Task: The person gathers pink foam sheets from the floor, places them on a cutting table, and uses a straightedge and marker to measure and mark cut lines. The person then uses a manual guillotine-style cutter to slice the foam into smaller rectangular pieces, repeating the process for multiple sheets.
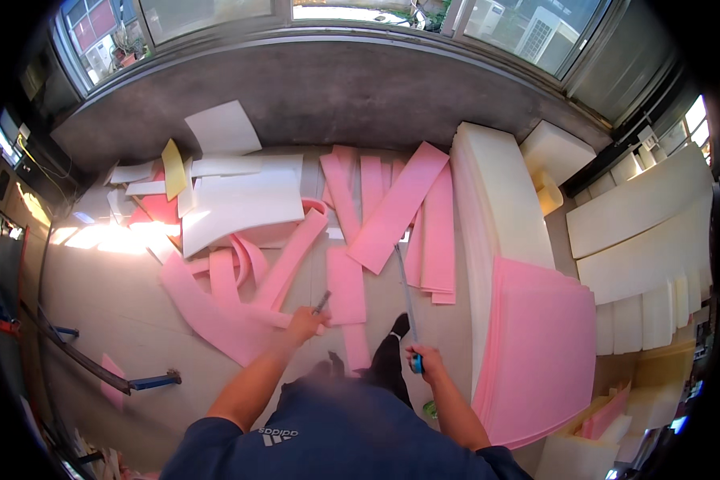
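In my right hand (pixel 430 364) I grip a blue and black tape measure (pixel 417 363). Its blade (pixel 408 296) is pulled out and runs forward over the floor, its far end by the pink foam strips (pixel 400 208). My left hand (pixel 306 324) is closed around a slim grey tool (pixel 322 302); its exact kind is too small to tell. Just right of that hand lies a short pink foam piece (pixel 346 286), flat on the floor. Left of it, a wide pink foam sheet (pixel 224 324) lies among curled strips.
White foam sheets (pixel 240 200) and a yellow piece (pixel 173 170) lie near the wall. At right stand a tall cream foam stack (pixel 512 192) and a pink sheet stack (pixel 544 352). A blue-ended metal stand (pixel 156 382) juts in at left. My foot (pixel 400 325) is beside the tape.
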Tool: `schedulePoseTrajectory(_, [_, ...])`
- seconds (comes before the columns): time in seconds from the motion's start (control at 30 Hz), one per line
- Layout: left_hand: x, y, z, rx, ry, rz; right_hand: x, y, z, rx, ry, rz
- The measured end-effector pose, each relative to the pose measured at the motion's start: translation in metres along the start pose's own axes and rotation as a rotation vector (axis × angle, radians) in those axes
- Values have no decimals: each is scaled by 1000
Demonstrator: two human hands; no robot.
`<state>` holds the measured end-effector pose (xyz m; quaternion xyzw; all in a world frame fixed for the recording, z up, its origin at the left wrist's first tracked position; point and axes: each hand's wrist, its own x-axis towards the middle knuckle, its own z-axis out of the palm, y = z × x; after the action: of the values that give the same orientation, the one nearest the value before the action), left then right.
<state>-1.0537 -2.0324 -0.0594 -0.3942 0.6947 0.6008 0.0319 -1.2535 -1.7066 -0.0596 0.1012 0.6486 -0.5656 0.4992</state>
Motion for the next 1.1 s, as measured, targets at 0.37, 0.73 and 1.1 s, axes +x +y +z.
schedulePoseTrajectory(0.37, [126,169,81,-270,298,5,138,-233,121,-87,-660,24])
schedulePoseTrajectory(0.73, [232,188,95,-681,411,-246,236,-253,93,-24,-454,205])
schedulePoseTrajectory(1.1, [481,-75,120,-582,207,-524,618,47,52,603,357,647])
